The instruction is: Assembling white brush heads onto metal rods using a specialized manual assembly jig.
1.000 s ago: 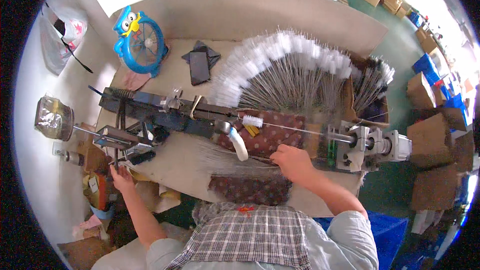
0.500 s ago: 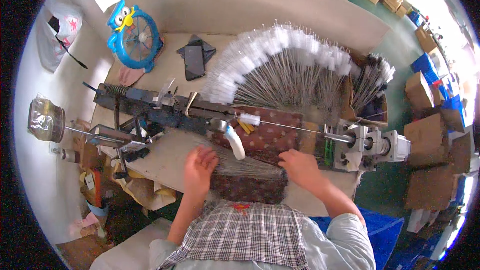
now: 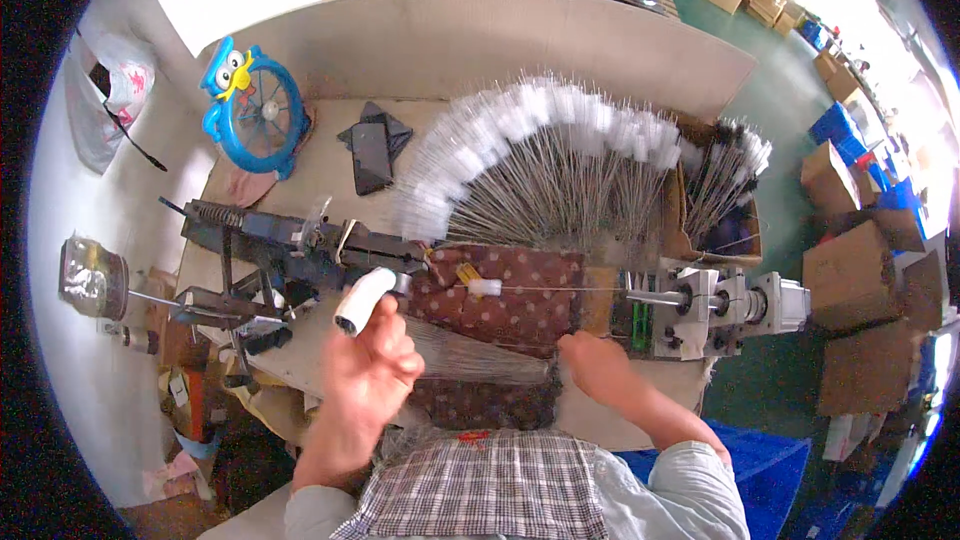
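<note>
My left hand [image 3: 368, 372] is raised under the white lever handle [image 3: 362, 302] of the dark twisting machine [image 3: 290, 240]. Its fingertips are at the handle's lower end, and blur hides whether they grip it. My right hand [image 3: 598, 368] is closed on the right end of a bundle of thin grey wires [image 3: 470, 358]. The bundle lies across a brown dotted cloth [image 3: 515, 305]. Above the cloth a thin wire with a small white piece [image 3: 486, 287] runs from the machine to the grey motor unit [image 3: 725, 312].
A wide fan of white-tipped wire brushes [image 3: 560, 155] lies behind the cloth. More brushes stand in a cardboard box [image 3: 725, 200] at the right. A blue owl-shaped fan [image 3: 250, 110], black cloths [image 3: 372, 145] and a glass jar [image 3: 90, 275] are at the left. Cardboard boxes [image 3: 860, 290] stand on the floor at the right.
My left hand has swung from the far left of the bench over the cloth and up to the white handle. My right hand stays on the wire bundle's right end.
</note>
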A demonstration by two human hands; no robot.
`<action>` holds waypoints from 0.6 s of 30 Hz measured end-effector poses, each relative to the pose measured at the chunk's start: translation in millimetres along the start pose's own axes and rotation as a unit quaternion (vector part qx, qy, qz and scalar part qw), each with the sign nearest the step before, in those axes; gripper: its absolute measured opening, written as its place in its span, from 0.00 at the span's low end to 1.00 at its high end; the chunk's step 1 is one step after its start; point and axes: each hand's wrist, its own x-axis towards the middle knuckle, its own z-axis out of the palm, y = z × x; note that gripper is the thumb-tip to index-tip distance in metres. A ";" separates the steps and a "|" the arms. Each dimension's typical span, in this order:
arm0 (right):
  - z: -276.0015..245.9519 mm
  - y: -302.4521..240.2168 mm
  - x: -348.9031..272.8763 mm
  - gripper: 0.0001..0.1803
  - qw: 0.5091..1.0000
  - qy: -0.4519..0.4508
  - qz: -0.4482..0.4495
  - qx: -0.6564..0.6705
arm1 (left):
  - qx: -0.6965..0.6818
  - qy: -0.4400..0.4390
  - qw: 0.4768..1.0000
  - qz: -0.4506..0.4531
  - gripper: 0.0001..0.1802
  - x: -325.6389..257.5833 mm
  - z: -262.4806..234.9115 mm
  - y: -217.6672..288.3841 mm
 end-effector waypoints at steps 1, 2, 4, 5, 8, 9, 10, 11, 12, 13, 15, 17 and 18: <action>-5.2 -5.8 -1.6 0.10 0.999 -0.009 0.009 -0.034 | 0.079 0.032 0.992 0.088 0.24 -5.8 -14.6 -12.7; -8.3 -10.2 -5.2 0.09 0.997 -0.019 0.023 -0.070 | 0.100 0.044 0.991 0.071 0.22 -5.2 -29.4 -19.2; -25.7 -14.7 -11.3 0.11 0.996 -0.032 0.038 -0.079 | 0.200 -0.030 0.979 -0.022 0.21 -8.2 -24.3 -23.4; -37.0 -16.1 -14.7 0.13 0.994 -0.041 0.048 -0.088 | 0.255 -0.058 0.964 -0.057 0.19 -10.7 -21.2 -25.3; -79.8 -4.1 -32.7 0.11 0.991 0.012 0.046 -0.123 | 0.401 -0.165 0.898 -0.074 0.15 -11.8 2.7 -21.7; -101.0 3.8 -50.4 0.07 0.992 0.095 0.036 -0.079 | 0.397 -0.192 0.893 -0.090 0.15 -4.5 11.8 -22.1; -110.9 6.0 -50.8 0.06 0.982 0.143 0.071 -0.102 | 0.421 -0.187 0.880 -0.113 0.14 -3.6 14.7 -21.8; -117.8 15.1 -51.2 0.11 0.963 0.247 0.022 -0.105 | 0.445 -0.182 0.866 -0.137 0.13 -0.8 17.7 -22.8; -126.8 11.7 -50.8 0.10 0.958 0.279 0.043 -0.046 | 0.462 -0.199 0.857 -0.115 0.13 9.2 20.1 -29.2; -135.6 7.1 -52.4 0.10 0.949 0.310 0.064 0.011 | 0.459 -0.206 0.856 -0.116 0.13 21.9 23.3 -39.0; -138.5 8.5 -44.5 0.11 0.946 0.321 0.045 0.021 | 0.631 -0.261 0.724 0.100 0.10 52.3 32.8 -64.5; -131.6 11.3 -36.5 0.12 0.941 0.335 0.026 0.033 | 0.742 -0.244 0.551 0.294 0.09 84.1 43.8 -99.6; -125.0 12.3 -26.9 0.12 0.946 0.318 0.004 0.061 | 0.744 -0.242 0.546 0.299 0.09 97.9 40.4 -114.7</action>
